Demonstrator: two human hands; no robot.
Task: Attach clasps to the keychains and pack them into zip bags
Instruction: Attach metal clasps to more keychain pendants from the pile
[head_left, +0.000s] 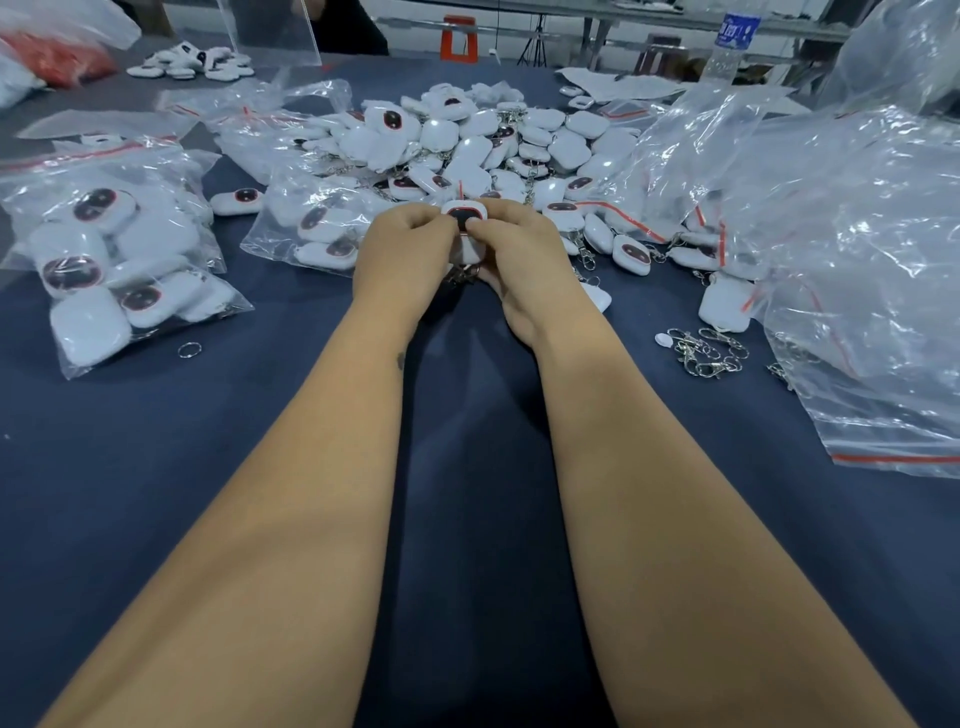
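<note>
Both my hands meet over the middle of the dark blue table. My left hand (402, 249) and my right hand (519, 254) together pinch one white keychain (464, 214) with a dark, red-rimmed face. A metal clasp (462, 274) hangs beneath it, between my palms, partly hidden. Just behind my hands lies a big heap of white keychains (467, 140). Loose metal clasps (706, 353) lie on the cloth to the right. Filled zip bags (109, 260) sit at the left, and another filled zip bag (311, 228) lies beside my left hand.
Crumpled empty zip bags (857, 260) pile up at the right. A single split ring (188, 349) lies at the left near the filled bags. A water bottle (730, 41) stands at the far right back. A small heap of white pieces (192, 62) sits far left.
</note>
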